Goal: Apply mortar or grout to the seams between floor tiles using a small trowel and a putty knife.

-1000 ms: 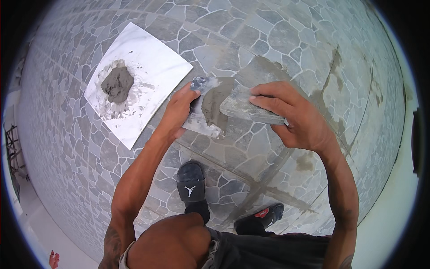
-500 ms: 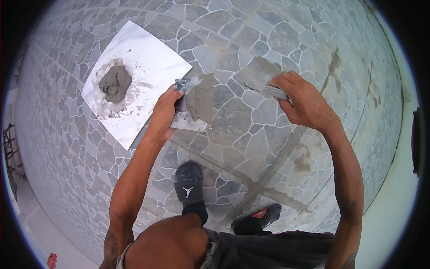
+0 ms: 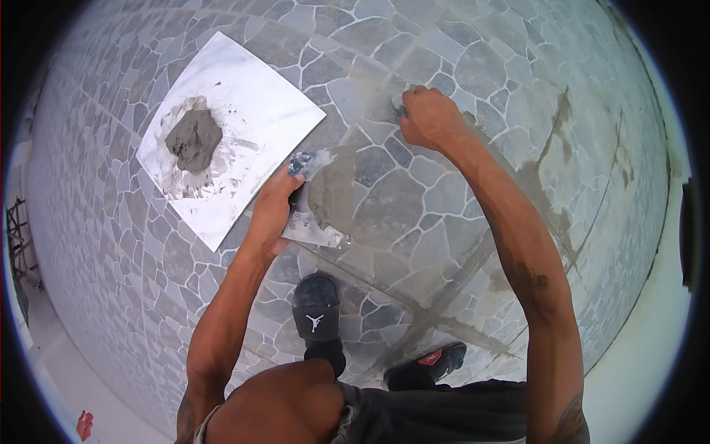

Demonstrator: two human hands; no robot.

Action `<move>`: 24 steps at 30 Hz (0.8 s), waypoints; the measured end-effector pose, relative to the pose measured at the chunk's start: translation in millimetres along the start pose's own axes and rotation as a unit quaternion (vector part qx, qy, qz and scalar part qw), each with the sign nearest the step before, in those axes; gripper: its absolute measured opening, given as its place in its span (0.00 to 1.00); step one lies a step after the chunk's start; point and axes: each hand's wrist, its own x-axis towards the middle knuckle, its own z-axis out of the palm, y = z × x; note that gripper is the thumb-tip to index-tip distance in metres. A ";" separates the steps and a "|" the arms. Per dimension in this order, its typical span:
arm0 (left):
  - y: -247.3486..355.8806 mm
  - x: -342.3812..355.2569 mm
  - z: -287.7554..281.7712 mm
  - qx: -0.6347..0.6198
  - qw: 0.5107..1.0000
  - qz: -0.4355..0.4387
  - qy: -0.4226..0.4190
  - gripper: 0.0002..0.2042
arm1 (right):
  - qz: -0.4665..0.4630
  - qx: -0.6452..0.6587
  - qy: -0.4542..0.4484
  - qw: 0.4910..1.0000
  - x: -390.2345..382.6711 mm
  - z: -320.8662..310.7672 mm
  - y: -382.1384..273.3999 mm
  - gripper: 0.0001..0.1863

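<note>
My left hand [image 3: 274, 203] grips the edge of a flat scraper [image 3: 302, 211] with a wide metal blade, held above the stone-pattern tile floor. Wet grey mortar [image 3: 331, 196] coats much of that blade. Farther right, my right hand [image 3: 433, 118] is closed with its knuckles close to the floor. It holds a second scraper [image 3: 398, 105], mostly hidden behind the fingers. A small lump of mortar [image 3: 470, 117] shows beside the right wrist. Left of my hands, a white marbled tile [image 3: 274, 96] lies flat with a thick mound of grey mortar [image 3: 194, 140] on it.
Grey mortar fills or smears several joints [image 3: 436, 307] between the floor tiles [image 3: 399, 189]. My feet in black slides [image 3: 316, 302] stand at the near side. A pale border runs along the right, and a small red object [image 3: 85, 425] lies at the lower left.
My right hand has moved left and away from me, turning so that its scraper is mostly hidden. The left hand and its scraper have shifted slightly nearer to me.
</note>
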 end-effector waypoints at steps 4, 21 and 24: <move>-2.6 3.4 -1.0 -0.013 1.000 -0.012 0.000 0.21 | 0.043 -0.083 0.069 0.993 16.9 3.9 12.6 0.12; -2.1 -14.8 -18.8 0.000 0.999 0.023 0.037 0.22 | -0.028 0.101 -0.049 0.993 47.1 -13.7 -55.8 0.14; -3.3 -13.9 -14.9 -0.010 0.999 0.024 0.024 0.21 | 0.056 0.095 0.027 0.994 46.2 -39.4 -14.5 0.13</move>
